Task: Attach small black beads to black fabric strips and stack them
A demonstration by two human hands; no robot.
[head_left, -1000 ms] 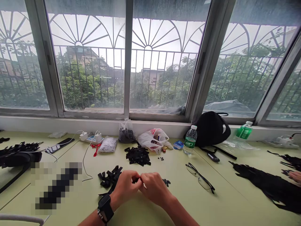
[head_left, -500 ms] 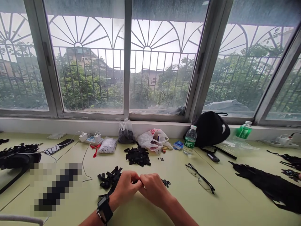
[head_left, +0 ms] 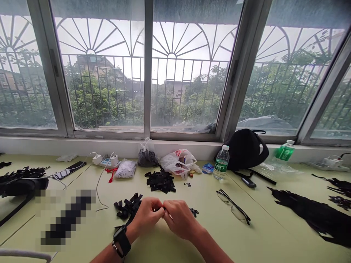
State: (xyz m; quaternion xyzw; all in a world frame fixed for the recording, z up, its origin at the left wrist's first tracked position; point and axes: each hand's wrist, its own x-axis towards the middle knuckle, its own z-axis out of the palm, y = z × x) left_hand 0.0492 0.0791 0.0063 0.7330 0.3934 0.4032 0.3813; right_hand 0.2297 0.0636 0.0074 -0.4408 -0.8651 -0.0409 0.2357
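Observation:
My left hand [head_left: 146, 214], with a black watch [head_left: 122, 239] on its wrist, is closed in a pinch. A bit of a black strip [head_left: 157, 209] shows between its thumb and fingers. Fingertip to fingertip against it, my right hand [head_left: 181, 218] is closed too, and what it pinches is hidden. Just left of my hands lies a loose pile of black strips [head_left: 126, 208]. Small dark round buttons [head_left: 194, 212] lie beside the right hand, partly behind it. Farther back is a larger heap of black strips [head_left: 160, 181], with a few more buttons [head_left: 187, 184] near it.
Glasses [head_left: 233, 207] lie on the right, below a water bottle [head_left: 221, 163] and a black cap [head_left: 246, 149]. Bags, including a white plastic bag [head_left: 178, 164], stand by the window. A power strip [head_left: 105, 160] trails a white cable. Black fabric [head_left: 312, 215] lies far right.
My hands stay joined at nearly the same place, with only a slight shift at the fingers and wrists. The things on the table have not moved.

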